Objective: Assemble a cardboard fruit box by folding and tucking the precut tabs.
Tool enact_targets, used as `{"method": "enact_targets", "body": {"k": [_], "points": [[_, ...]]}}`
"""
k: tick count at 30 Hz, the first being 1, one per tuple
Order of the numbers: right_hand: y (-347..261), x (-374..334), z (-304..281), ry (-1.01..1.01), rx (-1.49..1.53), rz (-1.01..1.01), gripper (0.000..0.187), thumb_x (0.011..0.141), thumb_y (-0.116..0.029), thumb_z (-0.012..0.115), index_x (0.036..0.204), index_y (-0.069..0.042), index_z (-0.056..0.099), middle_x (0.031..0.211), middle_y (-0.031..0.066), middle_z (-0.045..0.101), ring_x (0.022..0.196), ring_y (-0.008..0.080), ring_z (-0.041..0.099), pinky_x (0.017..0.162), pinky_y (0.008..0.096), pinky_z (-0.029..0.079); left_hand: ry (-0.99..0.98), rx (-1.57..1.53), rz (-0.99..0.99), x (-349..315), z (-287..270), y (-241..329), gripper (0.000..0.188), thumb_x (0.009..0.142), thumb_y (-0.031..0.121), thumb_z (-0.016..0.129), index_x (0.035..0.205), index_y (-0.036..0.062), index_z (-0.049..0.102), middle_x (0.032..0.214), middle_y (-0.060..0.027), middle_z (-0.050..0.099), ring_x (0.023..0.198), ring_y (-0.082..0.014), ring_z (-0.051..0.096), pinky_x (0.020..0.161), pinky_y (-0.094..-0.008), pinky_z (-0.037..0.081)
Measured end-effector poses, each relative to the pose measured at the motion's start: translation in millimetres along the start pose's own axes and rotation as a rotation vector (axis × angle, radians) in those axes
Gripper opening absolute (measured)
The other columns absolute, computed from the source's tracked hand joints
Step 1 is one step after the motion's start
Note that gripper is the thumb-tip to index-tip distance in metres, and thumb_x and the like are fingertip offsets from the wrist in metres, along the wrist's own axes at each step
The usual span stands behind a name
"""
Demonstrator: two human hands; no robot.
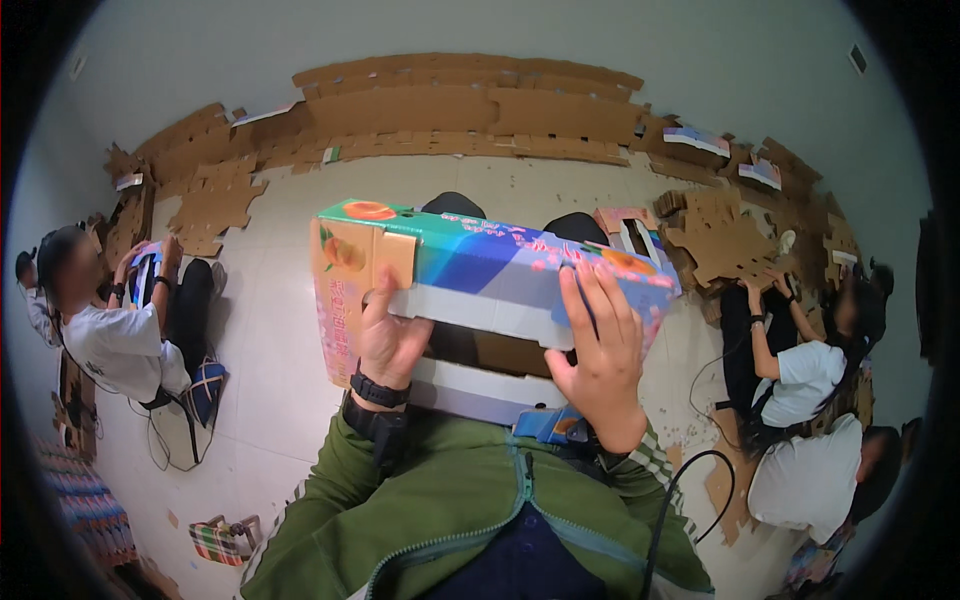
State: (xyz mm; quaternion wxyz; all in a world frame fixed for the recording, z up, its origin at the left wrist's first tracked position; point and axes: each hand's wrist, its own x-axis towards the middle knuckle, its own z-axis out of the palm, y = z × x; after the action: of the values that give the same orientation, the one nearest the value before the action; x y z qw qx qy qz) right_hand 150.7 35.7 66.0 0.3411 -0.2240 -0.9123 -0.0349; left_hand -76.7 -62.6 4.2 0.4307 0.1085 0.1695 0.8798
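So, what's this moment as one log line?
left hand: holding box, left end | right hand: touching box, right part | box: open

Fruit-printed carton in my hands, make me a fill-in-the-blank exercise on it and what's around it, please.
The opening of the fruit-printed carton lies ____ your left hand and right hand.
Its green patch is nearer the ____ hand.
Your jacket is mainly coloured ____.
The cardboard along the far wall is coloured ____.
Missing words: between; left; green; brown.

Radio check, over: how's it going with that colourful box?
Left hand holding colourful box at its left end; right hand laid on its long panel. Box open toward the wearer. Black cable loops by right sleeve, clear of box.
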Motion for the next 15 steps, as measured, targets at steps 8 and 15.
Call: {"method": "enact_targets", "body": {"k": [8,15], "points": [[32.3,-11.0,18.0,-0.225,0.040,0.132,0.076,0.078,-0.013,0.067,0.148,-0.006,0.040,0.153,0.0157,0.037,0.144,0.0315,0.033,0.115,0.0515,0.027,-0.280,0.672,-0.340,-35.3,31.5,9.2,0.058,0.092,0.006,0.051,0.146,-0.0040,0.032,0.141,-0.0224,0.046,0.133,-0.0303,0.047,0.116,-0.0413,0.032],[28.4,-26.3,11.2,-0.450,0.424,-0.086,0.075,0.079,-0.042,0.075,0.138,-0.004,0.050,0.133,0.0142,0.056,0.133,0.0315,0.046,0.115,0.0557,0.027,-0.423,1.208,-0.163,-30.6,20.6,48.4,0.014,0.090,0.000,0.061,0.102,-0.0044,0.066,0.103,-0.0119,0.068,0.096,-0.0185,0.065,0.087,-0.0312,0.051]]}}
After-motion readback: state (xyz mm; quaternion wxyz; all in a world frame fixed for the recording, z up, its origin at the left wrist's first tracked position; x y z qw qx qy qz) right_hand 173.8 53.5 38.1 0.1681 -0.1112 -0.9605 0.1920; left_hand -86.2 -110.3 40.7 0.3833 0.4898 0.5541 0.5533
